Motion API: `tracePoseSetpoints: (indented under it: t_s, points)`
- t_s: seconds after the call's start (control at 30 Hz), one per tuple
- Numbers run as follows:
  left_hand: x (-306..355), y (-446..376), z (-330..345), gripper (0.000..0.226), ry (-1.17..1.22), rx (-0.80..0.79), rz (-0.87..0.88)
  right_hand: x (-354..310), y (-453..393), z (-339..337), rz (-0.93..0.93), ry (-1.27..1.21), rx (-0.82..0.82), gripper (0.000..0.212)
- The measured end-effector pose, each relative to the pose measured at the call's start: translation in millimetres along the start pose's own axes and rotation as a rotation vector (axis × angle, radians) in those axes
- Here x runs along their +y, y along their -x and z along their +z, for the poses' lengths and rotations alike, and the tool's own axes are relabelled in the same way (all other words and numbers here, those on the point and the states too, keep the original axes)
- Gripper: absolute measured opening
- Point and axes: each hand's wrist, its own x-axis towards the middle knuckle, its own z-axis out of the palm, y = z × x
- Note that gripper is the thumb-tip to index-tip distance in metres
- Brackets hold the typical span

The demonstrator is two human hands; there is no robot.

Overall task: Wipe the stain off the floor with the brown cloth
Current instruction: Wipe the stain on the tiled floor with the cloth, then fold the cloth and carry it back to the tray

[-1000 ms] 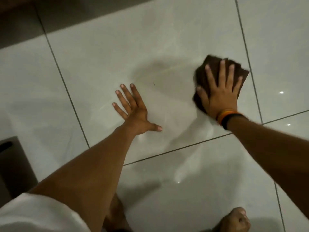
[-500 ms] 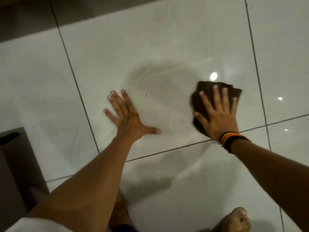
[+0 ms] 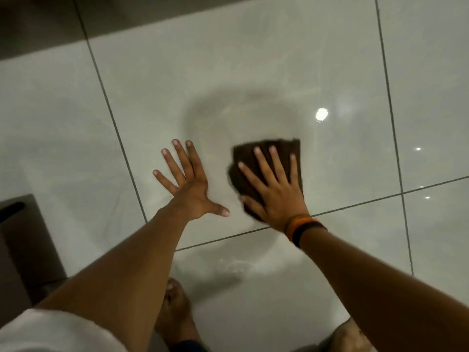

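Right hand (image 3: 275,191) pressed flat, fingers spread, on the brown cloth (image 3: 276,153); left hand (image 3: 189,184) splayed on the floor (image 3: 253,59).

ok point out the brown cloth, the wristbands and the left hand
brown cloth (image 3: 284,146), head view, top edge beyond the fingertips
wristbands (image 3: 303,228), head view, orange and black bands on the right wrist
left hand (image 3: 191,189), head view, back of the hand

Brown cloth (image 3: 266,154) folded, flat on glossy white tile floor (image 3: 253,59); stain not discernible.
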Motion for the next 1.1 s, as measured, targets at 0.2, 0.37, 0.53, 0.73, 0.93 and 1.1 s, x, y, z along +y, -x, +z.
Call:
tracePoseSetpoints:
  t_s: [0.2,0.37,0.53,0.73,0.93,1.1]
  points:
    - [-2,-1,3,0.187,-0.02,0.008,-0.019,-20,113,27,0.868,-0.401,-0.113,0.086]
    - [1,-3,8,0.188,-0.04,0.059,-0.037,-97,87,-4,1.318,-0.902,-0.067,0.077]
    - [-11,15,7,0.145,0.028,0.193,0.046,-71,120,-27,1.332,-0.867,0.178,0.076]
    - [16,87,80,0.058,0.391,0.251,0.036,-32,130,-35,1.39,-1.094,-0.024,0.082]
    - [75,93,128,0.054,0.676,0.188,-0.196,-22,121,-21,1.336,-1.253,-0.148,0.043]
    - [74,112,110,0.051,0.792,0.121,-0.133,-24,135,-44,1.259,-1.519,-0.148,0.015]
